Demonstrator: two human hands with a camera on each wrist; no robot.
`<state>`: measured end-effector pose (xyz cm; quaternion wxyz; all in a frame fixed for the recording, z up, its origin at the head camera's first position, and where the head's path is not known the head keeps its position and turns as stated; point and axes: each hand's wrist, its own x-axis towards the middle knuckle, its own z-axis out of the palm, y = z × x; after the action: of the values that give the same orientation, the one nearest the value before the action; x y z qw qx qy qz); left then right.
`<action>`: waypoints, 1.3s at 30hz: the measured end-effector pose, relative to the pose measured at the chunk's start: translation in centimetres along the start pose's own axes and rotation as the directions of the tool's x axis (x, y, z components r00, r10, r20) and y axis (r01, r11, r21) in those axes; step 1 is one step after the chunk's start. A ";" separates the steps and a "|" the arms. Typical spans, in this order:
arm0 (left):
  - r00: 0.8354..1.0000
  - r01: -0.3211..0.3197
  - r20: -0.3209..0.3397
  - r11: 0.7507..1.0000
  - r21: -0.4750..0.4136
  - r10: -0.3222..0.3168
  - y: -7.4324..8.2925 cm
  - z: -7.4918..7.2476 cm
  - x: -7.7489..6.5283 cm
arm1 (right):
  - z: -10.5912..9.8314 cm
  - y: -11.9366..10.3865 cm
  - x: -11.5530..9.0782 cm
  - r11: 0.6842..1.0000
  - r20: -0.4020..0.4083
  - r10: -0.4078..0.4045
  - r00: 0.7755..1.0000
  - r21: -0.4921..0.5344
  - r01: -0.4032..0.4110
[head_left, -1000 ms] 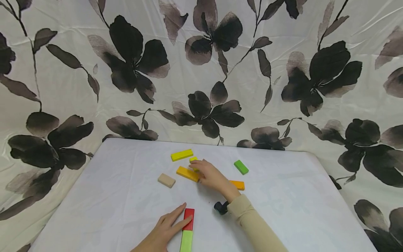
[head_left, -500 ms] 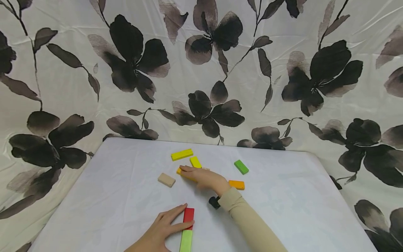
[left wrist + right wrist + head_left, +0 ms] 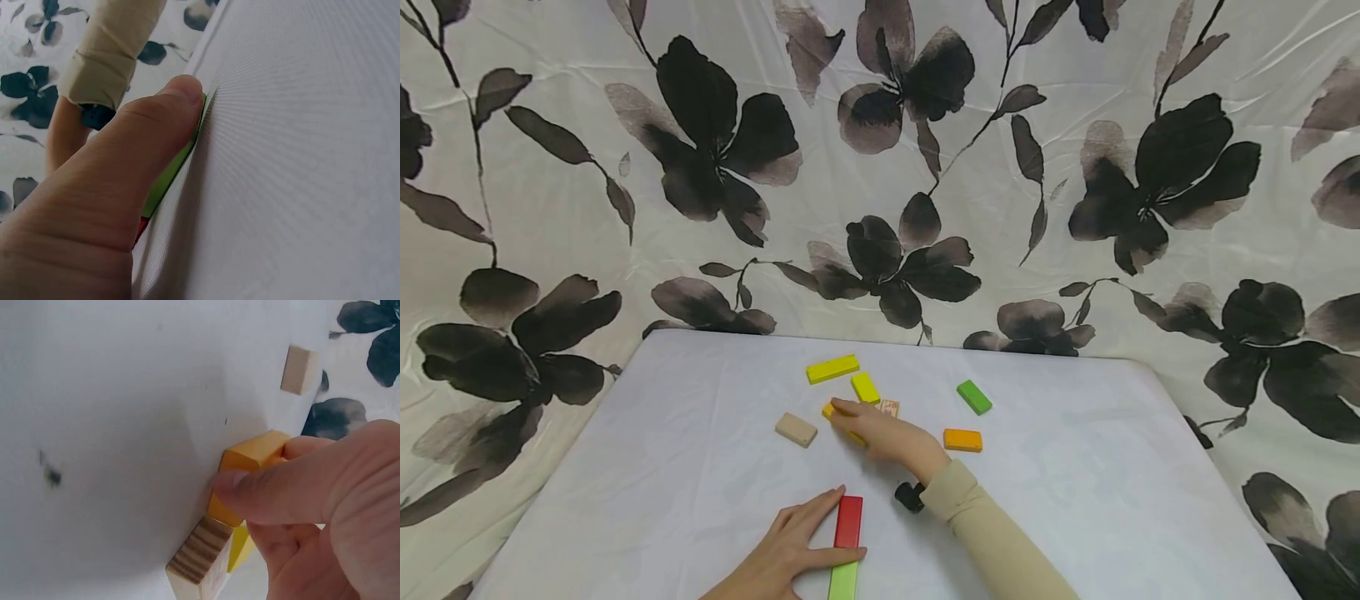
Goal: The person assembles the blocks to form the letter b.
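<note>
Over the past second the right hand (image 3: 883, 433) has slid leftward off a small yellow block (image 3: 865, 387) and a pale printed block (image 3: 888, 407), both now uncovered, and settled on an amber block (image 3: 831, 412); the left hand (image 3: 790, 554) has stayed put.

A cream curtain (image 3: 625, 250) printed with large dark flowers hangs behind and around a table (image 3: 1112, 500) draped in white cloth.

At the table's near edge, the left hand lies with its fingers straight alongside a red block (image 3: 848, 522), its thumb pressing where that block meets a lime-green block (image 3: 844, 581) laid end to end with it. Toward the middle, the right hand pinches the amber block between thumb and fingers, as the right wrist view shows.

A long yellow block (image 3: 832, 368) lies nearest the far edge. A tan block (image 3: 796, 429) sits left of the right hand; a green block (image 3: 973, 397) and an orange block (image 3: 962, 439) lie to its right.

No containers are in view.
</note>
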<state>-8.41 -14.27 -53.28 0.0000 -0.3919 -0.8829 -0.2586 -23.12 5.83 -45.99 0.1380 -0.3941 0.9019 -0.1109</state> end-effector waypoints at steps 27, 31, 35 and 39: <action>0.999 -0.019 -0.030 0.998 0.057 0.021 -0.1 0.3 -0.1 | 3.0 -0.6 -3.0 0.980 -0.154 0.034 0.987 0.198 -0.003; 0.999 -0.026 -0.038 0.998 0.053 0.028 -0.2 0.3 -0.2 | 4.1 -0.3 -3.2 0.933 -0.208 0.091 0.974 0.360 -0.010; 1.000 -0.005 -0.013 1.000 0.028 0.006 -0.1 0.3 -0.1 | 5.0 0.0 -3.4 0.872 -0.249 0.133 0.959 0.489 0.006; 0.999 0.045 0.029 0.999 -0.025 -0.044 0.1 0.2 0.0 | 5.2 0.1 -3.8 0.848 -0.266 0.140 0.954 0.530 0.023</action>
<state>-8.29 -14.15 -53.45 -0.0231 -0.3757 -0.8880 -0.2642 -18.94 8.18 -50.31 0.1083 -0.2920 0.8587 -0.4070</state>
